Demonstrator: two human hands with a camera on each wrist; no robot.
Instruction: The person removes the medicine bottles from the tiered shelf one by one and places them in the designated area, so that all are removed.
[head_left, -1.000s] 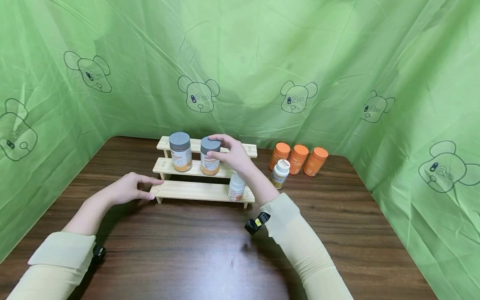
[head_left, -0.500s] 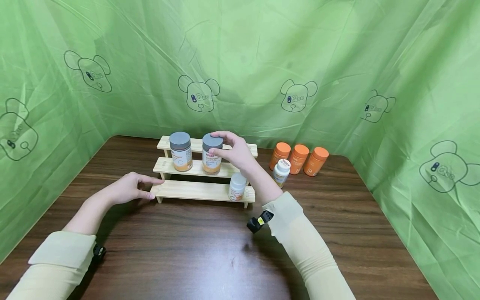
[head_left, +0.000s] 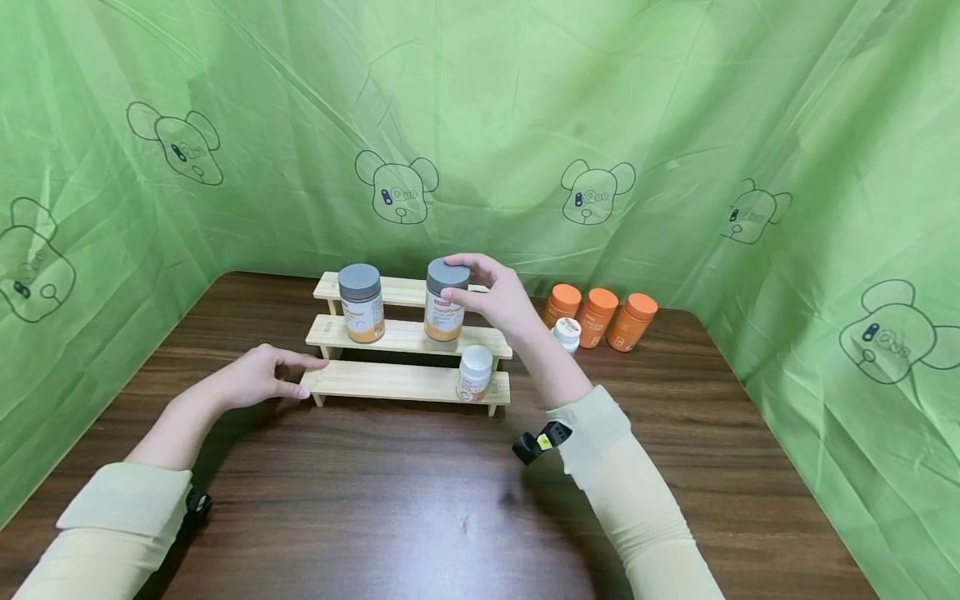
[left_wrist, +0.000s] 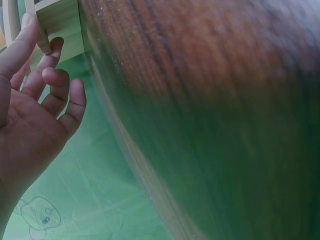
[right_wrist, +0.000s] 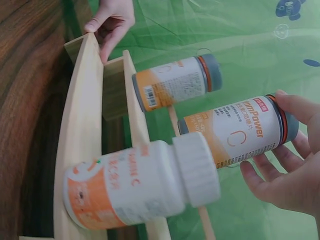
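Note:
My right hand (head_left: 504, 293) grips the grey lid of a supplement jar (head_left: 444, 317) with a white and orange label. The right wrist view shows a gap between this upright jar's base and the middle tier. A similar grey-lidded jar (head_left: 362, 317) stands on that tier to its left. Steadying the left end of the three-tier wooden display rack (head_left: 382, 382) is my left hand (head_left: 251, 379); thumb and forefinger lie on opposite edges of the lowest plank. A small white bottle (head_left: 475, 377) stands at that plank's right end, large in the right wrist view.
Behind the right forearm, a white-capped bottle (head_left: 567, 335) is partly hidden. Several orange bottles (head_left: 597, 321) stand close together at the back right of the dark wooden table (head_left: 390, 500). Green cloth (head_left: 495, 100) encloses the back and sides.
The right hand has moved right with the grey-lidded jar, slightly raising it along the middle tier. The forearm now covers more of the white-capped bottle. My left hand stays put.

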